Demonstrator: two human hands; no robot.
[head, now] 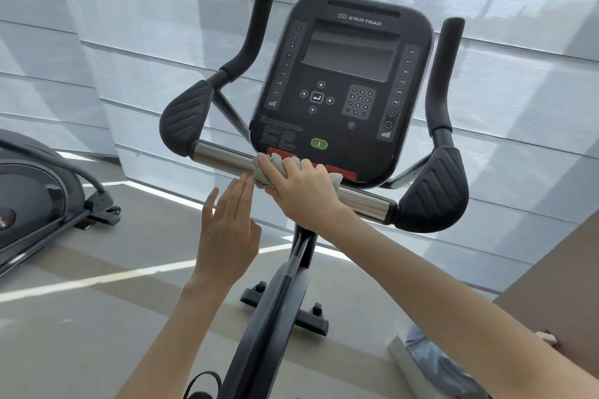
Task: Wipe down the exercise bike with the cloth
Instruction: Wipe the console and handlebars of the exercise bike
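Observation:
The black exercise bike stands in front of me, its console (343, 87) facing up at me with a dark screen and keypad. Below the console runs a chrome handlebar (220, 155) between two black ribbed elbow pads. My right hand (301, 188) presses a crumpled grey cloth (272, 168) onto the middle of that bar, just under the console's red strip. My left hand (227, 230) hovers flat with fingers together just left of and below the cloth, its fingertips close to the bar, holding nothing.
Another black machine (42, 197) sits at the left on the grey floor. Translucent window blinds fill the background. The bike's post and front foot (291, 311) lie below my arms. A brown surface (557, 285) and a blue fabric item are at the lower right.

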